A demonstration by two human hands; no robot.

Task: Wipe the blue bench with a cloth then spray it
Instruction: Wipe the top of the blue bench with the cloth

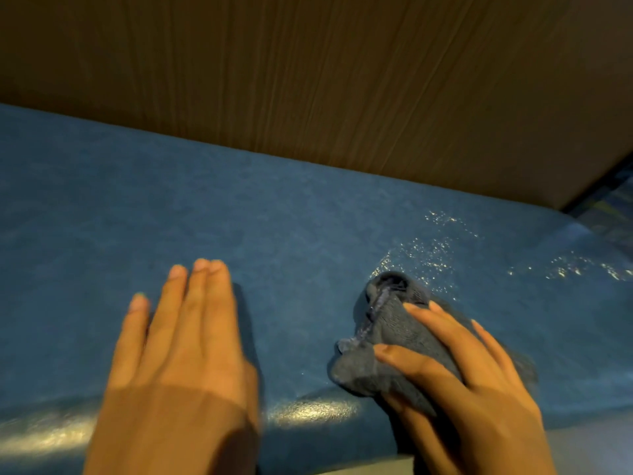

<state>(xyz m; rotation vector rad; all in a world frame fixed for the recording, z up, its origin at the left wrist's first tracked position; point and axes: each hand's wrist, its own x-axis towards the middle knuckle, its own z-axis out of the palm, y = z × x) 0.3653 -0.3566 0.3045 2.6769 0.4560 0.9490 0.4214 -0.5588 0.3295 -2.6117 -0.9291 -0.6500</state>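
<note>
The blue bench (171,207) fills the middle of the view, its padded top running from left to right. My right hand (472,389) presses a bunched grey-blue cloth (383,334) onto the bench near the front edge, fingers spread over it. My left hand (178,365) lies flat on the bench top to the left of the cloth, fingers together and holding nothing. White droplets (431,255) speckle the bench surface just beyond and to the right of the cloth.
A brown wood-grain wall panel (342,80) rises directly behind the bench. The bench's rounded front edge (308,409) shines below my hands. At the far right the bench ends by a dark patterned floor (609,200).
</note>
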